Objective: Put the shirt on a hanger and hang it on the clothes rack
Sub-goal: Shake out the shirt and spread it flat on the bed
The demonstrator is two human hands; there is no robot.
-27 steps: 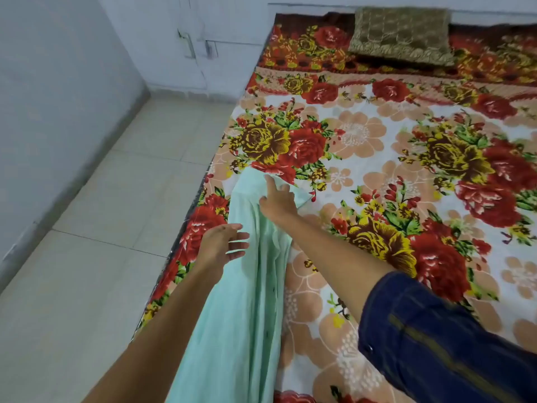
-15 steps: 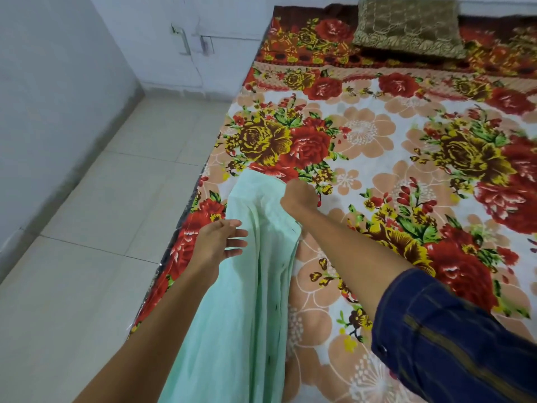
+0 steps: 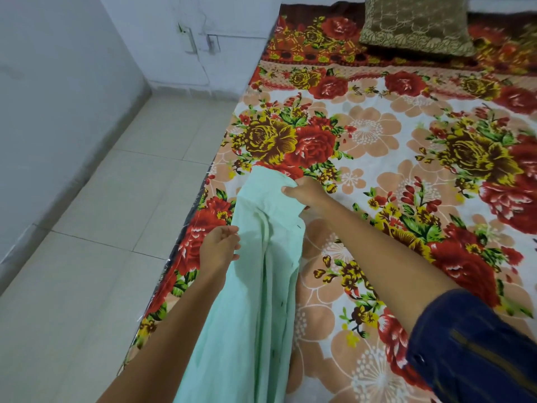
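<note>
A mint-green shirt (image 3: 255, 286) lies in a long bundle along the left edge of the bed, its far end toward the pillow. My right hand (image 3: 308, 196) grips the shirt's far right edge, thumb on top and fingers curled under the fabric. My left hand (image 3: 219, 247) is at the shirt's left edge, fingers loosely curled and touching the cloth; whether it holds the fabric is unclear. No hanger or clothes rack is in view.
The bed (image 3: 406, 175) carries a floral sheet in red, yellow and peach. A brown-gold pillow (image 3: 415, 24) lies at its head. Pale floor tiles (image 3: 122, 228) run along the left, bounded by grey-white walls (image 3: 52, 97).
My right hand shifted from pressing on top of the shirt to gripping its far right edge, and the fabric bunched there. My left hand stayed at the left edge, its fingers curling more.
</note>
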